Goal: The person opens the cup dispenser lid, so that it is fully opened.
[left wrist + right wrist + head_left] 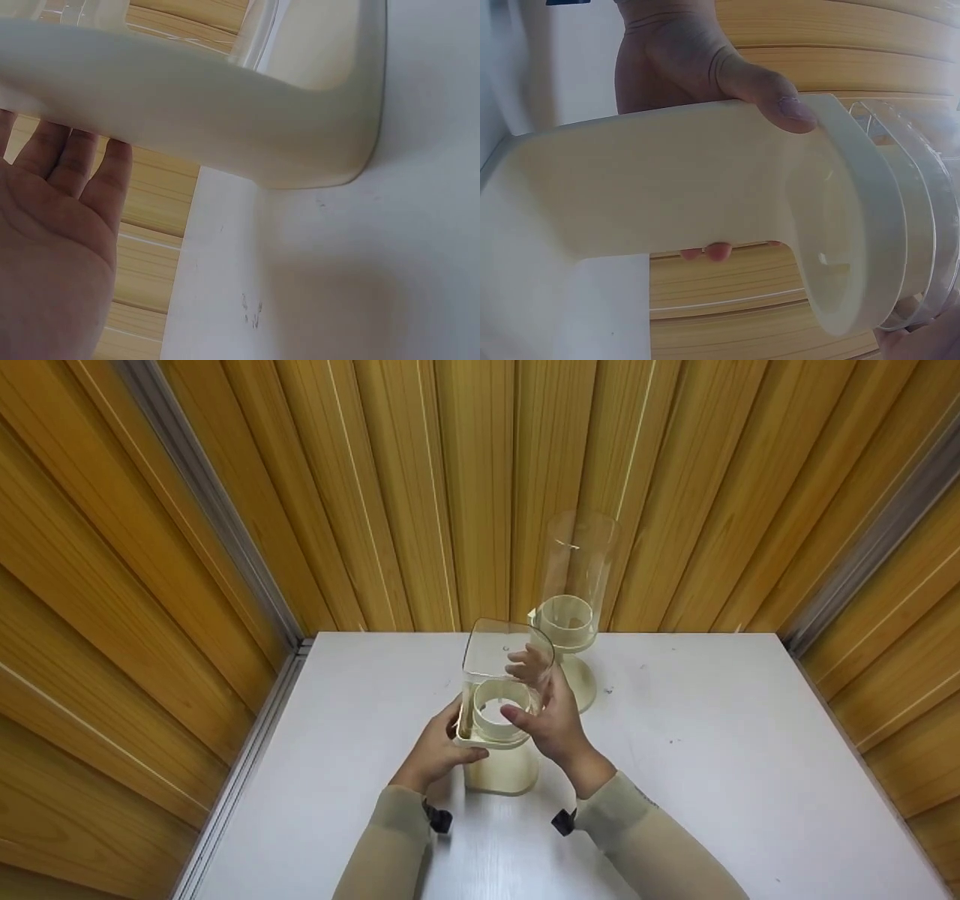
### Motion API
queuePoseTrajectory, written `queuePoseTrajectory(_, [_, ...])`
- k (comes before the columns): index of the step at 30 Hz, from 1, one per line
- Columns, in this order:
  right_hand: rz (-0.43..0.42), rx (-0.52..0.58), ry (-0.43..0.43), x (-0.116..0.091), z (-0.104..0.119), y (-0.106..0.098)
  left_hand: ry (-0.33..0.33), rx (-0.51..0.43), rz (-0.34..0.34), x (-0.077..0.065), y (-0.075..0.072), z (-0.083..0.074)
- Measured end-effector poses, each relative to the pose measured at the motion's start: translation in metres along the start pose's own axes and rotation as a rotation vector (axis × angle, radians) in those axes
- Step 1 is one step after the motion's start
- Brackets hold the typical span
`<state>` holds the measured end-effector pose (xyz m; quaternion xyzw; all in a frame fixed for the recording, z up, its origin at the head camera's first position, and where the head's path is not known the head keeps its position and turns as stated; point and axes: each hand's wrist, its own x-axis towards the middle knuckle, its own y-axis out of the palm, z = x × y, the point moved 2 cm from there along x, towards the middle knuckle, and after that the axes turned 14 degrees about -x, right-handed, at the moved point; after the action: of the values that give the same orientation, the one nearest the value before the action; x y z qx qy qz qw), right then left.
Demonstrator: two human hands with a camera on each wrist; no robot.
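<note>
A cream plastic stand (501, 775) has a flat base, a broad neck and a top platform with a round collar (499, 727). Around that collar is a clear plastic cover (487, 656), open at the top. My left hand (433, 750) grips the stand's neck just under the platform, its thumb (787, 111) across one face and fingertips (718, 251) showing past the other edge. My right hand (559, 724) holds the clear cover by its right side. Its fingers show through the clear wall, and the thumb lies near the collar.
Behind and to the right stands a second cream stand (577, 682) with a round platform and a tall clear cylinder (574, 562). Both are on a white table (712, 780). Wood-grain panels (480, 495) rise at the back and sides, with metal rails (247, 765) in the corners.
</note>
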<state>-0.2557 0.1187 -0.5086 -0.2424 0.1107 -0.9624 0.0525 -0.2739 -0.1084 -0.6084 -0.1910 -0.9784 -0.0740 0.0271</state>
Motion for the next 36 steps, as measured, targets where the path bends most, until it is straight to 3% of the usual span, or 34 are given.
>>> queuePoseTrajectory(13, [-0.054,0.019,-0.069,0.002,0.007,-0.018,0.005,0.009,-0.008,0.0,-0.001,0.0])
queuePoseTrajectory(19, [-0.125,0.055,-0.069,0.004,0.01,-0.03,0.006,-0.017,-0.006,0.001,0.0,0.002])
queuePoseTrajectory(26, [-0.178,0.021,-0.066,0.002,0.008,-0.056,0.017,-0.021,0.0,0.0,0.001,0.001])
queuePoseTrajectory(36, [-0.234,-0.002,-0.139,-0.005,-0.005,-0.101,0.005,-0.013,-0.007,0.0,0.004,0.001])
